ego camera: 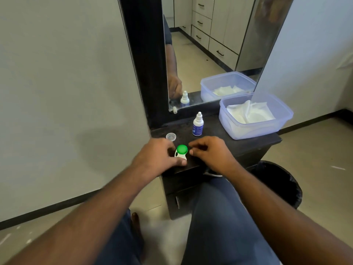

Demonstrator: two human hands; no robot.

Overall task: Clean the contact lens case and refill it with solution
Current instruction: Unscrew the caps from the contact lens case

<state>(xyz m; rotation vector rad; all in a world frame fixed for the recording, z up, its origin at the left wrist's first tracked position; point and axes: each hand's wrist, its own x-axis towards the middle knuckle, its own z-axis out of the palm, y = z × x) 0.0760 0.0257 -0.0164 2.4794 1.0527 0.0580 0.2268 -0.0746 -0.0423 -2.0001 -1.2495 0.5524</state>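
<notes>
Both hands work at the front edge of the dark dresser top (238,144). Left hand (158,155) pinches the lens case (181,153), green cap on; right hand (210,152) hovers beside it, fingers loosely curled, seemingly holding nothing. Solution bottle (198,124) stands behind.

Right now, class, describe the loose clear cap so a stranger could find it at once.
Start at the dark dresser top below the mirror. Near its left edge, beyond the left hand, lies the clear cap. Unlike the green lid nearby, it is transparent and lies alone.
</notes>
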